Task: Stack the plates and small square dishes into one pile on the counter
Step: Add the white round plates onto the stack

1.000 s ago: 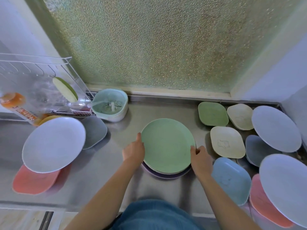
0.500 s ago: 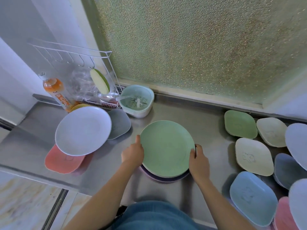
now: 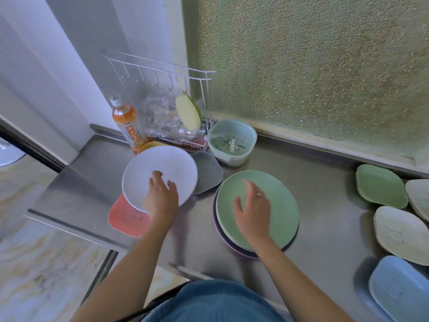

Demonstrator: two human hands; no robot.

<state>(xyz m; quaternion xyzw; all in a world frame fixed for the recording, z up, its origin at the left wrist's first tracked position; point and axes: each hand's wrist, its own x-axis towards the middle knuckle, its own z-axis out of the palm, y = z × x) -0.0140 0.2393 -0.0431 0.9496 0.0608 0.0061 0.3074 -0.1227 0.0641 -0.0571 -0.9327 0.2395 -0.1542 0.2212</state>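
A green round plate (image 3: 274,196) tops a small pile on the steel counter (image 3: 325,177), with a purple plate's rim (image 3: 222,238) showing beneath it. My right hand (image 3: 253,212) hovers over the green plate, fingers spread, holding nothing. At the left, my left hand (image 3: 161,198) lies over the near edge of a white round plate (image 3: 157,168), fingers on its face. That plate rests on a pink square dish (image 3: 126,218), a grey square dish (image 3: 206,170) and a yellow plate (image 3: 149,144). Green (image 3: 380,185), cream (image 3: 399,231) and blue (image 3: 399,289) square dishes lie at the right.
A wire rack (image 3: 162,94) with a hanging sponge (image 3: 188,111), an orange drink bottle (image 3: 126,123) and a pale green strainer basket (image 3: 232,141) stand at the back left. Frosted glass (image 3: 313,66) backs the counter. The counter's left edge (image 3: 69,225) drops to the floor.
Both hands have left the green plate's rim. My left hand went left onto the white plate, my right hand rose over the green plate. My view swung left.
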